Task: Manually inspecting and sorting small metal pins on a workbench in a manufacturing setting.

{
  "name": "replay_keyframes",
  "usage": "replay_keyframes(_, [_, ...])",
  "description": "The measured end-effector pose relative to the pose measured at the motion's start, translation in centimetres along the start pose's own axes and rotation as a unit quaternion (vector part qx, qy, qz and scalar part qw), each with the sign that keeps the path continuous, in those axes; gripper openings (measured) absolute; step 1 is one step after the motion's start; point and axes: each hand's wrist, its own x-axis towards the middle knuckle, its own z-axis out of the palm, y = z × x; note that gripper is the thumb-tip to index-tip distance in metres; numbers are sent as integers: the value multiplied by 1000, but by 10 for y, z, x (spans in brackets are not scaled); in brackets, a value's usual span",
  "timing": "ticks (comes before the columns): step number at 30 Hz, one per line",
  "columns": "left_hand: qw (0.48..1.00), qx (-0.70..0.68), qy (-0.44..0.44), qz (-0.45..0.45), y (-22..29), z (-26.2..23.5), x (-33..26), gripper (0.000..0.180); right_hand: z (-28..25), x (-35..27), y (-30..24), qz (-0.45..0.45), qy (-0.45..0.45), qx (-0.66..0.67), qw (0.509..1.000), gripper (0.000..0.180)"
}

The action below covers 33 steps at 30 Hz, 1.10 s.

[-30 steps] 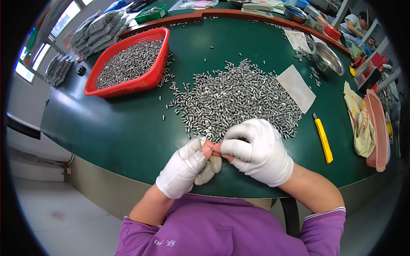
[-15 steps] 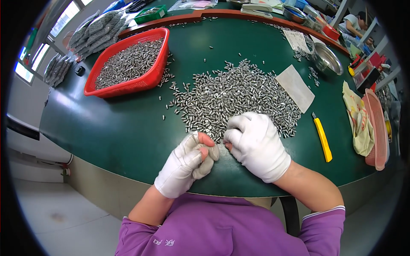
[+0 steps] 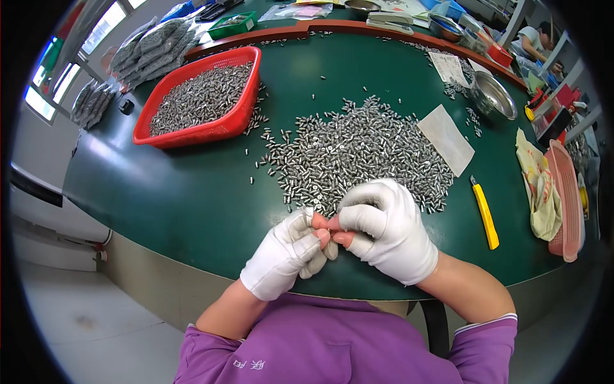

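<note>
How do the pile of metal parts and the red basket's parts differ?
The pile spreads across the green table; the parts in the red basket are walled in. The pile lies beside the right hand; the basket's parts sit farther left. Both are small, silvery pieces.

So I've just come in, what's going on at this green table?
A person in purple sits at the green table, the left hand and right hand white-gloved. The bare tips of their fingers meet in front of a pile of small metal parts; anything between them is too small to make out. More such parts fill a red basket to the left, and a yellow cutter lies on the right.
</note>
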Motion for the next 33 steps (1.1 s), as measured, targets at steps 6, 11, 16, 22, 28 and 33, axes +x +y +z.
replay_keyframes(6, [1000,4,9,-3,2,0,-1,13,-2,2,2,-14,8,2,1000,20])
replay_keyframes(11, [1000,-5,-14,16,1,-2,-1,15,-11,3,11,33,20,-141,989,15])
replay_keyframes(16, [1000,1,7,8,3,2,-2,15,-11,3,15,33,-26,-151,988,10])
replay_keyframes(22, [1000,-3,-15,18,3,0,-1,16,-5,1,14,0,-51,-189,981,8])
replay_keyframes(28, [1000,-2,-2,10,2,1,-1,17,-3,0,11,-5,-69,-177,982,10])
replay_keyframes(33, [1000,3,-10,14,2,0,-1,18,-2,-3,12,-3,-92,-179,980,14])
